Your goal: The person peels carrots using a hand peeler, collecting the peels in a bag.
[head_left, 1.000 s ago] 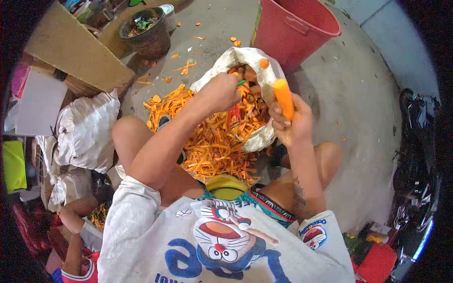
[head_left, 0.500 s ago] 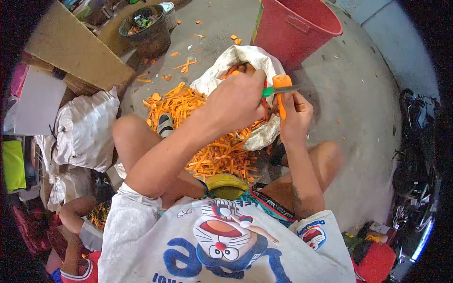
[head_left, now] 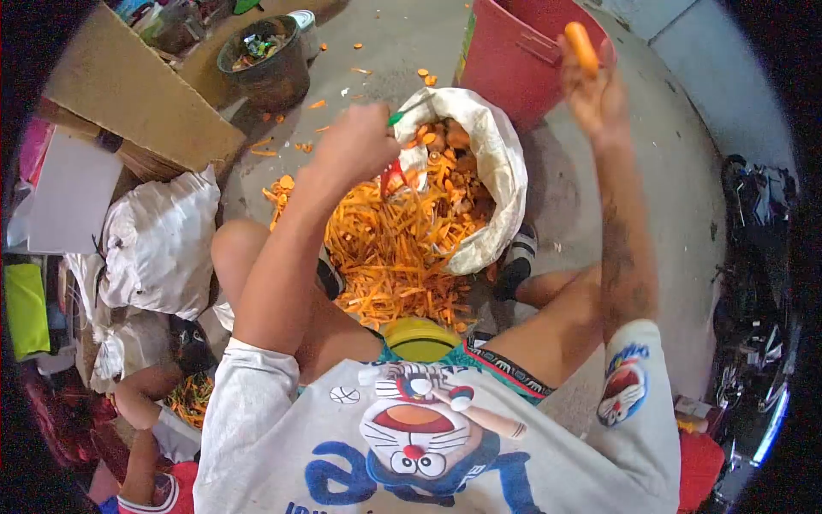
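My left hand is closed around a knife with a green handle, its blade pointing right. A red-handled tool shows just below the same fist; its kind is not clear. Over the rim of a red bucket, my right hand holds a peeled carrot up in its fingers. Between my legs stands an open white sack with unpeeled carrots inside. Orange carrot peelings spill from its mouth into a heap on the floor.
A dark bin with scraps stands at the back left, beside cardboard. A full white sack leans at the left. Another person's arm shows at lower left. Below me is a yellow seat or tub.
The carrot and knife were together over the sack. My right hand has carried the carrot up and right to the bucket, while my left hand has drawn back left with the knife.
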The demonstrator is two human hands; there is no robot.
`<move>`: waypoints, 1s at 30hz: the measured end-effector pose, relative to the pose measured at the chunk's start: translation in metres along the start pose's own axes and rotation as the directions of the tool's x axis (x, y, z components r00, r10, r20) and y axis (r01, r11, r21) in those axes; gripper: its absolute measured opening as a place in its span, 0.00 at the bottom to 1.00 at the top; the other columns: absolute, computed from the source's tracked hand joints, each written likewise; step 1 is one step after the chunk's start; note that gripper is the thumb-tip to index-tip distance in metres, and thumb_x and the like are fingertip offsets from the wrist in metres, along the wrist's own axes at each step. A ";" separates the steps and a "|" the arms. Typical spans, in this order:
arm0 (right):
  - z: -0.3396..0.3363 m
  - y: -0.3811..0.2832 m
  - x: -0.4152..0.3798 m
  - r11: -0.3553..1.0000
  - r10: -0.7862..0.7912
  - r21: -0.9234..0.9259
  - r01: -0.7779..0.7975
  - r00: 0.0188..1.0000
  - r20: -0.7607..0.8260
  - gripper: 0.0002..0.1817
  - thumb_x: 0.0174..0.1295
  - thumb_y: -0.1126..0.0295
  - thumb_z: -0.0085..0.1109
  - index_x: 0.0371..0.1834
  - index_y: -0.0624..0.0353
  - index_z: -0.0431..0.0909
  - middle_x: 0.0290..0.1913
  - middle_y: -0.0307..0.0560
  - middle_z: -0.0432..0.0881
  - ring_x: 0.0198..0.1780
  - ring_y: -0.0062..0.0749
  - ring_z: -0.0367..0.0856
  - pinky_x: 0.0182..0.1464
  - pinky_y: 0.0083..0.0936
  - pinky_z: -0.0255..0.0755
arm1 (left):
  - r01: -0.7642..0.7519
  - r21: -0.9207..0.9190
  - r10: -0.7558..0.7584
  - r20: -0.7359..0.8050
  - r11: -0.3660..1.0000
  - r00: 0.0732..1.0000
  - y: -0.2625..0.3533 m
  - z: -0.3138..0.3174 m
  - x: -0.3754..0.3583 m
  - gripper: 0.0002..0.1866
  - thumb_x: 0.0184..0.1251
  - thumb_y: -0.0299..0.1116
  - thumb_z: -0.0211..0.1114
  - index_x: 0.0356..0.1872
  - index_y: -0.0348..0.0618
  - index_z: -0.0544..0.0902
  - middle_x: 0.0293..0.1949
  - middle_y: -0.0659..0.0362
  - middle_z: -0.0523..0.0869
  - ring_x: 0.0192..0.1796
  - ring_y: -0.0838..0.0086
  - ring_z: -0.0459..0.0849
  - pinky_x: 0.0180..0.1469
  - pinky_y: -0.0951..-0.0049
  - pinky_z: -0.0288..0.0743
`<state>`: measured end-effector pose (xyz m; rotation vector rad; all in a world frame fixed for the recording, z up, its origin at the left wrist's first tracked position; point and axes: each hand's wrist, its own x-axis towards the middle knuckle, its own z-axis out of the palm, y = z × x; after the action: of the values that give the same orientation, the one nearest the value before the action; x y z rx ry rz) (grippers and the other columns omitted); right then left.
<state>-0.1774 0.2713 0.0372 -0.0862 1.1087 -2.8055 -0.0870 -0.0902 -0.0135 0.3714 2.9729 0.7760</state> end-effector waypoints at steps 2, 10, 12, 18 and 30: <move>-0.004 -0.019 0.037 0.996 -0.057 -0.072 0.050 0.994 -0.095 0.19 0.73 0.58 0.61 0.57 0.61 0.78 0.51 0.52 0.84 0.39 0.29 0.81 0.45 0.27 0.81 | 0.011 -0.018 -0.012 -0.025 1.000 1.000 0.002 -0.012 -0.002 0.13 0.57 0.31 0.62 0.39 0.30 0.84 0.38 0.34 0.87 0.44 0.38 0.87 0.49 0.46 0.81; -0.136 0.210 -0.014 0.595 0.370 -0.569 -0.568 0.822 -0.433 0.16 0.74 0.63 0.52 0.59 0.58 0.77 0.44 0.40 0.85 0.36 0.25 0.80 0.36 0.22 0.73 | 0.018 0.004 -0.017 -0.116 1.000 0.993 -0.010 -0.037 -0.008 0.11 0.65 0.31 0.64 0.42 0.32 0.81 0.37 0.34 0.85 0.43 0.39 0.85 0.47 0.47 0.77; -0.149 0.245 -0.031 0.582 0.321 -0.516 -0.629 0.760 -0.565 0.17 0.76 0.62 0.50 0.61 0.56 0.75 0.47 0.44 0.84 0.37 0.26 0.80 0.34 0.24 0.75 | 0.042 -0.017 -0.043 -0.124 0.999 0.991 -0.014 -0.043 -0.007 0.11 0.66 0.31 0.64 0.43 0.33 0.81 0.36 0.34 0.85 0.42 0.38 0.85 0.46 0.47 0.76; -0.206 0.302 -0.001 0.609 0.088 -0.436 -0.663 0.603 -0.793 0.14 0.74 0.70 0.48 0.59 0.58 0.75 0.44 0.46 0.80 0.41 0.31 0.80 0.37 0.31 0.81 | 0.080 -0.051 -0.086 -0.128 0.995 0.988 -0.029 -0.057 -0.001 0.14 0.58 0.32 0.65 0.40 0.31 0.81 0.35 0.33 0.85 0.42 0.36 0.85 0.47 0.42 0.78; -0.201 0.348 0.019 0.949 0.007 -0.076 -0.307 0.262 -0.965 0.22 0.73 0.68 0.59 0.65 0.69 0.70 0.58 0.56 0.77 0.41 0.44 0.85 0.38 0.38 0.85 | 0.018 -0.069 -0.029 -0.150 0.997 0.988 -0.038 -0.061 0.005 0.10 0.68 0.31 0.64 0.42 0.32 0.81 0.30 0.35 0.83 0.36 0.38 0.84 0.39 0.49 0.75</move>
<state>-0.1837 0.1529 -0.3472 1.8654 1.4712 -2.2988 -0.1067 -0.1497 0.0216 0.2858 3.0732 0.9395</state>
